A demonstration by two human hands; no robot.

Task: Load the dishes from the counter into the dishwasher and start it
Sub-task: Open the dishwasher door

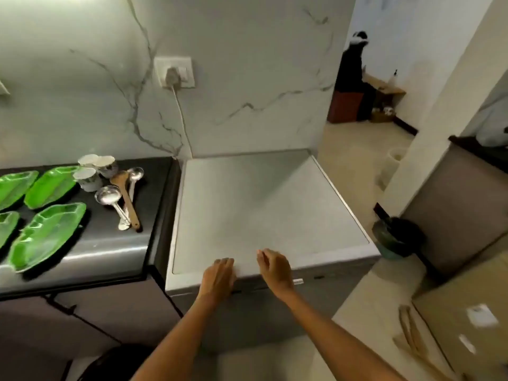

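Both forearms come up from the bottom centre of the frame, nearest to the camera. At the far left, on the dark counter [110, 243], lie the green plates [46, 235], leaf-shaped; four are visible, two of them cut by the left edge. To the right of the plates stand three pale cups [96, 169] close together, and just beside them lie the spoons [115, 204], metal ones and one wooden, in a loose bundle near the counter's right edge. All these dishes are on the counter; none is loaded.

In the middle of the frame stands the dishwasher [261, 204], a grey box touching the counter's side. Its flat top is bare and its front door appears closed. A cable runs from the socket [174, 72] in the upper middle of the marble wall down behind it.

The left hand [218, 276] rests at the front top edge of the dishwasher, fingers stretched and loose, curling a little over the edge. The right hand [275, 268] is just beside it, fingers relaxed and slightly bent, holding nothing. Whether either hand already grips the door cannot be told.

At the lower right a dark bin [395, 237] stands on the floor.

As a judgement, the task is at its very beginning: the door must be opened, then everything loaded, and the machine started.
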